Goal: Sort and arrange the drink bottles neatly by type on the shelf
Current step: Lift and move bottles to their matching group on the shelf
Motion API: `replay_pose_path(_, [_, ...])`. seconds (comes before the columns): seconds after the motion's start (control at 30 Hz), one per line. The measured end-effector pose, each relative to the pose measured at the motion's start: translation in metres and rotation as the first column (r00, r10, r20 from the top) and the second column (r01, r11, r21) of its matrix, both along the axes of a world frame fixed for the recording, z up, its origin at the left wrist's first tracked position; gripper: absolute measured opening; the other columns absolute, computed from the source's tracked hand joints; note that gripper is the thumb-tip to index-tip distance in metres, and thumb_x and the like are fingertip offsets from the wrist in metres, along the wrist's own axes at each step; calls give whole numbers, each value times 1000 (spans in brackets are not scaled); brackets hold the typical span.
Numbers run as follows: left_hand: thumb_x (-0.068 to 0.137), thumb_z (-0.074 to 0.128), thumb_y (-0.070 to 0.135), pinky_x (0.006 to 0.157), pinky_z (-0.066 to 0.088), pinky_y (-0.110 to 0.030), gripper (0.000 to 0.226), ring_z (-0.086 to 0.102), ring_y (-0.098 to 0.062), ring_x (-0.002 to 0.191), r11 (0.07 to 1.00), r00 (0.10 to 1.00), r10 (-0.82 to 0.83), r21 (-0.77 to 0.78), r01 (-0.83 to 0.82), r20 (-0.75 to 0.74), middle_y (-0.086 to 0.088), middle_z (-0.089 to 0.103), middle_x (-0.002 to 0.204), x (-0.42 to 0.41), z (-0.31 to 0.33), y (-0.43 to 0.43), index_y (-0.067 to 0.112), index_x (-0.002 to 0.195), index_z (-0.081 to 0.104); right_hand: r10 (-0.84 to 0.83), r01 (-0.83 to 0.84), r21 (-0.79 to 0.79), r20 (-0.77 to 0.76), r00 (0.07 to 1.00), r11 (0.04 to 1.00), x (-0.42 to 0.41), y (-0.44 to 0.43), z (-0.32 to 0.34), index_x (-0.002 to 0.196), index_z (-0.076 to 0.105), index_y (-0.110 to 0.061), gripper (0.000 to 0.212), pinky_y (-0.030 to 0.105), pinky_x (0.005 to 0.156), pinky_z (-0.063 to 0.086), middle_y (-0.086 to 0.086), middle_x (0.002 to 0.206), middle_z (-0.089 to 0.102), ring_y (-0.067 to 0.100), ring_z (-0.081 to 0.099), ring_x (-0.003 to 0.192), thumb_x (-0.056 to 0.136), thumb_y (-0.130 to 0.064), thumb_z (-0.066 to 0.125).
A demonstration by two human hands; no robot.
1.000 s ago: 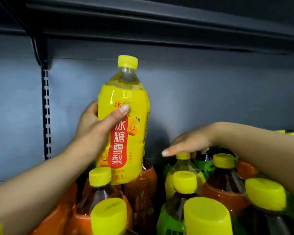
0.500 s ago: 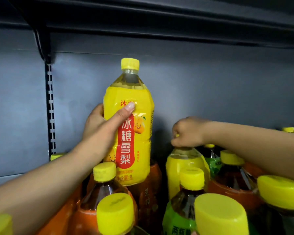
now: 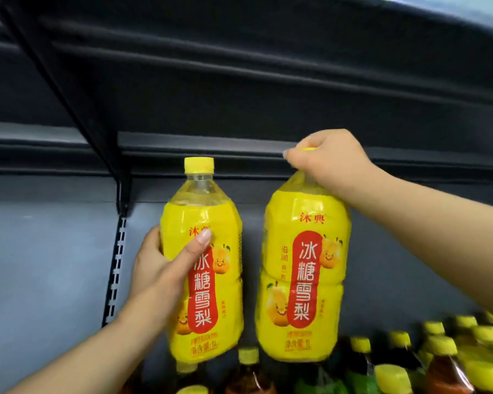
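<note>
Head view: the left hand is wrapping the mid-body of a yellow-labelled clear plastic drink bottle with a yellow cap, thumb lying across the label. This bottle is hanging in the air just right of the slotted black shelf upright. The right hand is curling tightly around the cap and neck of a second matching yellow bottle, farther right of the upright, just beside the first and not touching it. Both are looking full, so probably heavy. The film sleeve is likely slick and the thin wall yielding, so the waist groove or neck is offering the safer hold. Lower right of the upright, mixed yellow-capped bottles are standing crowded. A grey back panel is running behind the upright and a dark upper shelf is overhanging it.
</note>
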State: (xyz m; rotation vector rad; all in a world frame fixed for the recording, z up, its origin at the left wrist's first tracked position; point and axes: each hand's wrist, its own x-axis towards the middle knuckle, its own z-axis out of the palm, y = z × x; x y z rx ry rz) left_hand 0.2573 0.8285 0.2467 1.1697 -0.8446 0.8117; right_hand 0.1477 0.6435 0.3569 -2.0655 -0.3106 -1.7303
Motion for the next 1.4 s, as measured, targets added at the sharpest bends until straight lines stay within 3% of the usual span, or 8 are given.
replay_pose_path(0.2, [23,64,86,70,52,-32,91,66,-16,85,993,972,116,-33,-112,206,3,67,95,-39,23,35,33,95,55,185,-182,-35,158,970,983,-42,36,-3,59,62,-19,33,28,75,43,-2,64,60,11,56,72,85,-40,60])
replay_pose_path(0.37, [25,60,88,65,50,-22,87,66,-7,83,983,937,179,-23,-181,299,7,66,94,-78,21,84,35,95,53,291,-290,-34,205,935,956,-74,84,-10,53,61,-20,39,25,69,42,-11,41,52,-1,48,50,82,-46,61])
replay_pose_path(0.53, [28,61,87,65,52,-22,90,67,-8,82,976,922,208,-4,-219,326,5,68,93,-114,11,153,32,98,56,311,-307,-49,192,931,950,-97,152,-15,54,59,-23,36,29,77,44,-6,60,57,7,54,67,87,-38,57])
replay_pose_path(0.7, [38,69,62,56,53,-20,56,69,-6,67,980,969,195,-5,-197,149,13,71,70,-134,-13,230,28,82,60,353,-356,18,85,932,934,-105,231,-33,56,59,-20,36,28,78,44,-1,66,59,16,58,81,89,-35,54])
replay_pose_path(0.87, [28,76,60,49,53,-24,67,69,-13,57,991,990,130,46,-127,-55,2,72,65,-148,-69,295,22,82,60,305,-296,82,-152,940,952,-90,290,-71,91,64,5,43,18,48,33,-1,57,43,10,40,50,89,-37,53])
replay_pose_path(0.93, [19,79,65,47,52,-24,79,69,-15,55,992,985,112,70,-103,-134,-1,72,64,-151,-95,316,20,82,60,302,-289,92,-206,931,953,-80,307,-92,93,64,6,45,20,50,34,0,59,45,11,41,52,89,-37,52])
replay_pose_path(1.07, [36,71,52,48,53,-24,58,68,-14,56,995,951,88,77,-69,-296,0,72,64,-145,-144,343,20,84,59,167,-159,51,-309,936,986,-67,342,-135,92,68,4,46,30,65,36,16,87,64,27,57,84,91,-37,46])
replay_pose_path(1.4, [54,78,48,70,55,-36,46,69,-21,73,996,846,91,56,-72,-525,-5,72,80,-130,-217,352,21,86,60,10,-25,-27,-444,896,999,-36,361,-214,71,61,4,51,33,67,40,23,77,57,36,57,85,93,-39,44])
